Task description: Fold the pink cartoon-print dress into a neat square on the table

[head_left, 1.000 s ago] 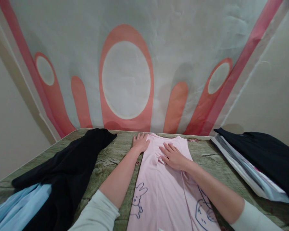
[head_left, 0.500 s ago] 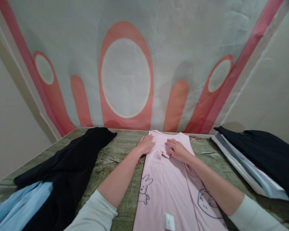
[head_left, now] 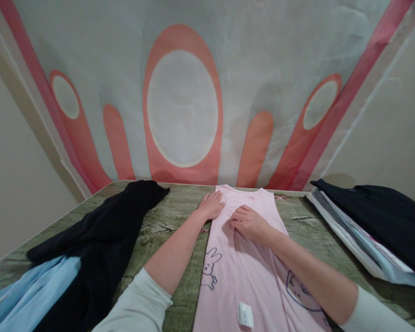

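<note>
Leftmost on the green-brown, wood-patterned desk (head_left: 174, 221), a pale-blue cloth (head_left: 34, 290) lies against a rumpled black fabric garment (head_left: 102, 230); from my remote view I cannot tell which is on top. Right of them, my left grip (head_left: 210, 206), a bare hand below a pale sleeve, rests flat with fingers extended on the upper left edge of a pink, sleeveless cloth garment (head_left: 254, 272), clasping nothing.

The pink garment lies at the middle of the desk, neckline pointing away from me at the far edge, long axis running from far to near with a slight slant rightward toward me, its lower end out of view. A dark-outlined rabbit drawing (head_left: 210, 272) marks its left side; a small white label (head_left: 245, 316) lies nearer me.

My right grip (head_left: 251, 224) rests on the upper chest, fingers curled and partly closed; I cannot tell whether they pinch the cloth.

At far right, a black folded garment (head_left: 383, 212) tops a stack of white and grey folded fabrics (head_left: 363, 251).
</note>
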`<state>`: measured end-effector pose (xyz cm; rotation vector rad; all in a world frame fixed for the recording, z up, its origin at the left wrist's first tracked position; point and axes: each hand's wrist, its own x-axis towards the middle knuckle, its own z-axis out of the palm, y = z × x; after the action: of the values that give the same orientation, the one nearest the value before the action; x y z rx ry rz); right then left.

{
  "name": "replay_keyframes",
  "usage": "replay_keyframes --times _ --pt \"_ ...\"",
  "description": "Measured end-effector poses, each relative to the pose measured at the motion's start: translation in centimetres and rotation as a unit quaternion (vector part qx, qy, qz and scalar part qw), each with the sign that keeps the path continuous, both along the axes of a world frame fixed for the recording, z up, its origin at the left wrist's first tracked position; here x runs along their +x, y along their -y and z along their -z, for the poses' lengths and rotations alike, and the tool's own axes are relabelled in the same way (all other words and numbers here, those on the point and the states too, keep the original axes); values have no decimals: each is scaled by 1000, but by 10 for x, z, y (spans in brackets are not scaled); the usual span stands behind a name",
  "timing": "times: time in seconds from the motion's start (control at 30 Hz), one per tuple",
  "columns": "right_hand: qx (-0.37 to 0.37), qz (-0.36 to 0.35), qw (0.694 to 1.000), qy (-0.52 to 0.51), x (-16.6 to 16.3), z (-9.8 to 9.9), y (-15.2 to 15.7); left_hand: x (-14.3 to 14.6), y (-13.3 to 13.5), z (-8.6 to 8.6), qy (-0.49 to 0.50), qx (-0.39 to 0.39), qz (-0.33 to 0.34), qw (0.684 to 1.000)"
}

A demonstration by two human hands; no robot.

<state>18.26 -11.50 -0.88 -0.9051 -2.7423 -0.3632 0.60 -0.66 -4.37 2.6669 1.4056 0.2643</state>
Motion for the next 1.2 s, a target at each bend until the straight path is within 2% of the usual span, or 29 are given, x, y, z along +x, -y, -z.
replay_keyframes --times 0.27,0.4,0.57,0.67,0.77,0.97,1.1,1.2 --pt "-57 32 998 -12 0 -6 6 0 -1 0 -29 8 -15 999" --pt "-51 -6 999 -7 -7 -8 18 2 4 -6 -41 23 -24 999" --pt "-34 -43 999 -3 -8 -9 28 -4 32 -18 -52 73 20 996" --pt "-36 -57 998 -15 -5 -6 31 -18 56 -21 -59 62 54 995" --pt "-30 -60 997 -23 -4 0 32 -30 72 -21 -60 32 60 996" --pt "-11 -32 999 2 -4 4 33 -35 76 -18 -75 5 45 996" --pt "-42 -12 999 4 -3 -6 44 -34 74 -20 -82 7 41 996" --pt "-95 -15 995 -39 0 -15 49 -32 79 -26 -93 22 35 995"
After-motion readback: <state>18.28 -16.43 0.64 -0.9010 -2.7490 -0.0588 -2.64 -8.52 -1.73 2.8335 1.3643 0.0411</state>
